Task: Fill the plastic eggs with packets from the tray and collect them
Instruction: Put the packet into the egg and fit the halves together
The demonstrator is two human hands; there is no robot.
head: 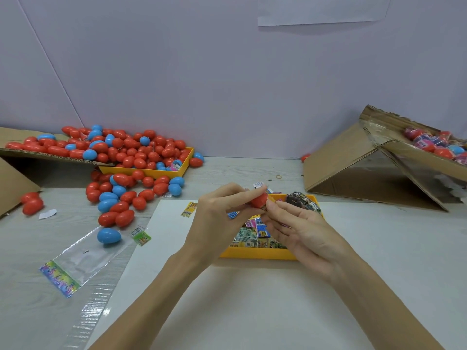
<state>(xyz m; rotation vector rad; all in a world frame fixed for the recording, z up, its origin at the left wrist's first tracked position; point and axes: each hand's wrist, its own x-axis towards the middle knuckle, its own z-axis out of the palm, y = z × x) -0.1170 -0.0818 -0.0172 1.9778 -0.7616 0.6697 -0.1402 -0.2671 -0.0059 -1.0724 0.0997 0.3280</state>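
Observation:
My left hand [217, 218] grips a red plastic egg [259, 200] above the yellow packet tray [257, 254]. A small packet [258, 184] sticks up just behind the egg. My right hand [295, 228] meets the egg from the right, its fingertips touching the egg's lower edge, the other fingers spread and relaxed. The tray holds several colourful packets [255, 236], partly hidden by both hands. A heap of red and blue eggs [121, 152] lies at the back left, spilling over another yellow tray [151, 172].
A cardboard box [379, 157] with filled eggs stands at the right, its flaps folded down. Loose eggs [118, 198], a blue egg [108, 235], stray packets [141, 237] and a clear plastic bag [75, 261] lie on the left. White paper [227, 299] covers the table under the tray.

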